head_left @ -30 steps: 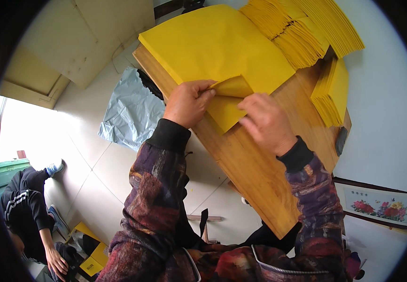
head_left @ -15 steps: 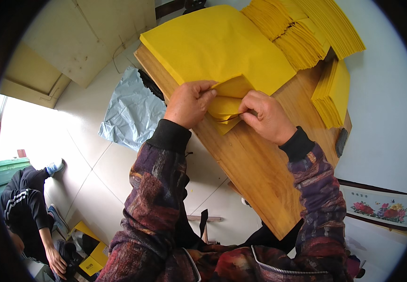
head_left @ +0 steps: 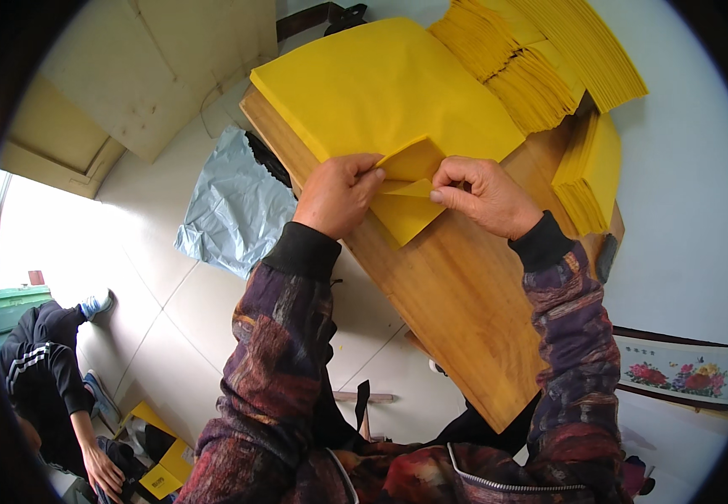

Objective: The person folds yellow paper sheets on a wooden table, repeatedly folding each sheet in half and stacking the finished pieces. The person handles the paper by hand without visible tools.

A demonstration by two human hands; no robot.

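A small folded piece of yellow paper (head_left: 412, 220) is held between my two hands, over the near left edge of the wooden table. My left hand (head_left: 339, 191) pinches its left side, with the thumb on top. On the other side, my right hand (head_left: 483, 195) grips a raised flap between thumb and fingers. Part of the piece stands up behind my fingertips, and a lower part hangs toward me. Just beyond my hands lies a large flat stack of yellow sheets (head_left: 381, 88).
Bundles of folded yellow paper (head_left: 540, 80) stand at the far right of the wooden table (head_left: 465, 319), with another bundle (head_left: 589, 172) nearer. A grey plastic bag (head_left: 233, 206) lies left of the table. At lower left, a person (head_left: 49, 370) sits beside a yellow box (head_left: 166, 470).
My right hand has moved slightly right and toward me, spreading the yellow folds. The lower part now shows flatter and larger. My left hand has shifted a little toward me.
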